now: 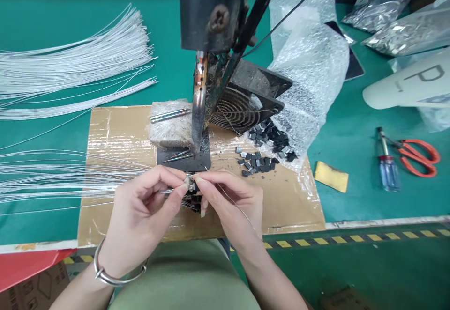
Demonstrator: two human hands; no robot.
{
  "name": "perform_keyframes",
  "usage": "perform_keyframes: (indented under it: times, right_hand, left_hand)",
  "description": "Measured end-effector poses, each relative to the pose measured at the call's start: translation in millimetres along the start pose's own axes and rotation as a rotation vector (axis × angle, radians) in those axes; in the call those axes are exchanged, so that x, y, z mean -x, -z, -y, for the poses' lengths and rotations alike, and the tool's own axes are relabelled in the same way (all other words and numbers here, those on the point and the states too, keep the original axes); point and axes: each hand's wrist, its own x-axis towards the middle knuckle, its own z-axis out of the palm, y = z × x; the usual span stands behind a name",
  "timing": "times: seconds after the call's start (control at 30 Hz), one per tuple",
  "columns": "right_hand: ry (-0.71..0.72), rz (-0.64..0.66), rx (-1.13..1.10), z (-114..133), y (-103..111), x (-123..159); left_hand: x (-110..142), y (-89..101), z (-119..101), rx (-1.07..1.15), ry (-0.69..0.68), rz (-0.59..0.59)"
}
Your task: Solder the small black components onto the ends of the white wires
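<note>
My left hand (147,207) and my right hand (230,200) meet over the front of a taped cardboard sheet (116,132). Both pinch one small dark component (190,184) between thumb and fingertips. A thin silvery wire runs from it down across my right hand. Thin white wires (63,172) lead in from the left to my left fingers. Just beyond my fingers stands a soldering iron (198,108) on a stand, tip down over a black plate (186,160). A pile of small black components (263,148) lies to the right.
Bundles of white wires (70,62) fan out at the left. A black fan (242,101), bubble wrap (309,76), a yellow sponge (330,175), a blue-handled screwdriver (387,167), orange scissors (420,156) and silvery bags (397,19) lie right. The striped bench edge (351,239) runs in front.
</note>
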Motion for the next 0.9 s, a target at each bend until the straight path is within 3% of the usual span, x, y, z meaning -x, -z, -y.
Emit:
perform_keyframes:
  times: [0.9]
  right_hand:
    - [0.028, -0.037, 0.073, -2.0, -1.1, 2.4]
  left_hand:
    - [-5.0, -3.1, -5.0, -0.032, 0.013, 0.0]
